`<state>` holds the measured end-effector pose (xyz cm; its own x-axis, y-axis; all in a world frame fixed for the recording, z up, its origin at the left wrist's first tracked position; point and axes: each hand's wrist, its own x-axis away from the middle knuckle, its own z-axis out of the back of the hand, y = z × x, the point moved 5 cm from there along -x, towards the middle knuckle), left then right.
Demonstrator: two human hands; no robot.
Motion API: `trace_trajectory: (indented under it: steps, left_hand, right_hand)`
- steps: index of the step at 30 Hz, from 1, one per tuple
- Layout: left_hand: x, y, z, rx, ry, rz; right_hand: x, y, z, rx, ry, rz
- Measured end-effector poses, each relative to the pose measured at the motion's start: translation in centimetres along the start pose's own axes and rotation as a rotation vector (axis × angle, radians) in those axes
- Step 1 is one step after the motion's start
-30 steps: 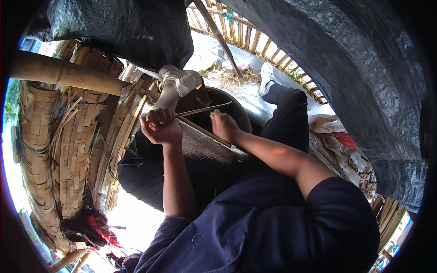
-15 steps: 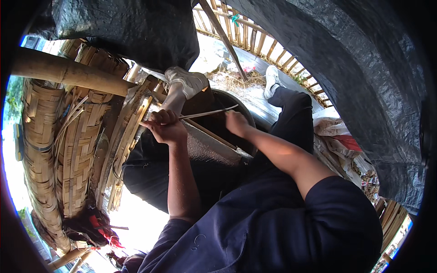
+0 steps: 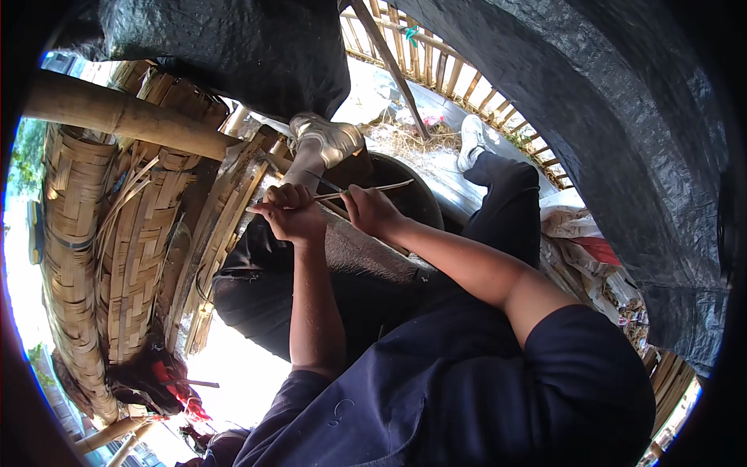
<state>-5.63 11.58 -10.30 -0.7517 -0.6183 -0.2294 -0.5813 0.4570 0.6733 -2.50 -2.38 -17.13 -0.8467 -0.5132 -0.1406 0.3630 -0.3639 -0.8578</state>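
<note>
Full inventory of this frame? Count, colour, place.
Thin strip: one, pale, across both hands
Thin tool: one, dark, at right hand
Round container: one, dark, beyond hands
Woven bamboo pieces: several, tan, left
Bamboo pole: one, brown, upper left
Tarps: two visible, black, upper left and right
Slatted fence: one, tan, top
Stick: one, brown, top centre
Tie: one, green, on fence
Straw: one patch, tan, top centre
Sacking: count unclear, white and red, right
Shoes: two, whitish, upper centre
Shirt: one, navy, lower centre
Trousers: one pair, black, centre
Left hand: one, bare, centre, closed grip
Right hand: one, bare, centre, closed grip
</note>
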Motion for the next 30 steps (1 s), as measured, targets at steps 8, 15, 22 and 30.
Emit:
trace_trajectory:
  steps: [8, 15, 22, 30]
  left_hand:
    - [-0.1, 1.1, 1.9, 0.022, -0.001, -0.037]
    - [0.1, 1.6, 2.1, 0.031, -0.042, -0.046]
    - [0.5, 1.0, 2.1, 0.046, -0.06, -0.057]
    - [-0.2, 1.2, 2.2, 0.024, -0.152, -0.057]
  right_hand:
    - [0.8, 0.7, -2.5, 0.189, -0.038, 0.054]
    - [0.9, 0.6, -2.6, 0.284, -0.055, 0.07]
    - [1.8, 4.1, -0.4, 0.323, -0.095, -0.01]
    - [1.5, 4.7, -0.8, 0.329, -0.131, -0.029]
